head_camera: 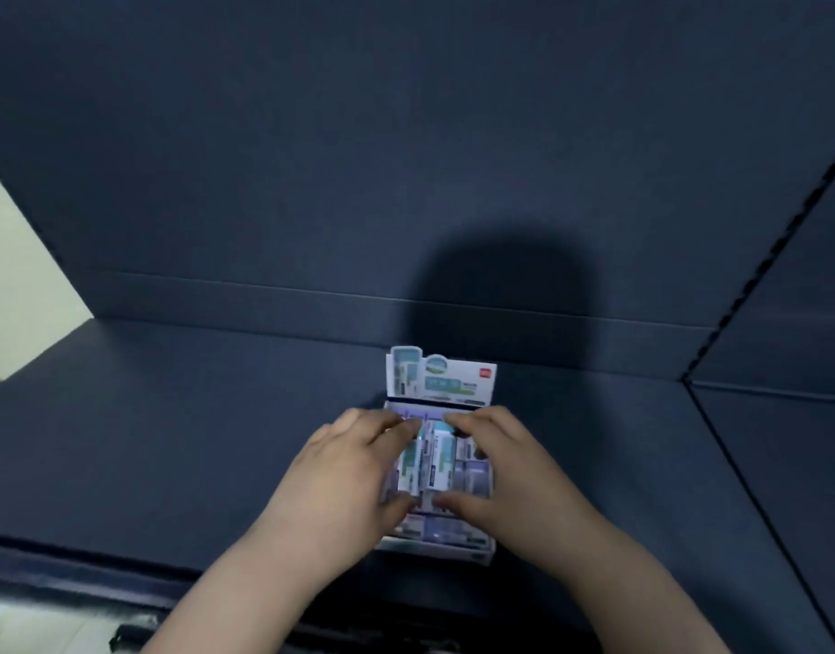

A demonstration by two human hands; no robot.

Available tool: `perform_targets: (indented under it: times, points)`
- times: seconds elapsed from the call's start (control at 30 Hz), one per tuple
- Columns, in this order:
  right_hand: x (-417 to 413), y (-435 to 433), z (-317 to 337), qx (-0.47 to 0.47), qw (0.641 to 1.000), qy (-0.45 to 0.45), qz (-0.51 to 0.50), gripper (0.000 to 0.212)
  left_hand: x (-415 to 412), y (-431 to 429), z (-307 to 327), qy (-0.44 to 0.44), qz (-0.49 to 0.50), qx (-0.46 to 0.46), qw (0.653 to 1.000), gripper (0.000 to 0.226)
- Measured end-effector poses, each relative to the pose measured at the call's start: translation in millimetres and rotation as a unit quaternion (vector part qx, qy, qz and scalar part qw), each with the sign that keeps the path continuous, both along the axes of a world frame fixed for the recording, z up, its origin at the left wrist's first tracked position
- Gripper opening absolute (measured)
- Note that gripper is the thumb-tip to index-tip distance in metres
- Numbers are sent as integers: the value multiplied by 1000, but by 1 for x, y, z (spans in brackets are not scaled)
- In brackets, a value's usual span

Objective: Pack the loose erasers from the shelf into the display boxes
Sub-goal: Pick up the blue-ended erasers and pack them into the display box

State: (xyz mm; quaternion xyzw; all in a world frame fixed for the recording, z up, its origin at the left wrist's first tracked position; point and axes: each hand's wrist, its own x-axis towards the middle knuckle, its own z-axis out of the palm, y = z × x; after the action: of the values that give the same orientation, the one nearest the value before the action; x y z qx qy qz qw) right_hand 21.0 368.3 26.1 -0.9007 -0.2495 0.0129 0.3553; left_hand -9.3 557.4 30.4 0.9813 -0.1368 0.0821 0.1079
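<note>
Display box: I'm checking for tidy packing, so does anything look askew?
Only the erasers pinched between the left hand and right hand sit raised and slightly tilted above the packed rows; the display box looks undamaged.

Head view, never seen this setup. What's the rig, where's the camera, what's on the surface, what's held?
No machine here: a person works with two bare hands. The single picture comes from a camera worn on the head, looking forward and down. On the dark blue shelf stands one white display box, its printed header card upright at the back. The left hand and the right hand both reach into the box, fingers and thumbs curled round a small bunch of erasers in its middle. More wrapped ones seem to lie beside them, but blur hides the detail.
</note>
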Motion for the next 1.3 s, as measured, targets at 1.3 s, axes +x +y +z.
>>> perform_targets:
  times: [1.3]
  points:
    - [-49,-210,9,-148,974,8,-172,67,8,-220,11,23,-138,70,988,59]
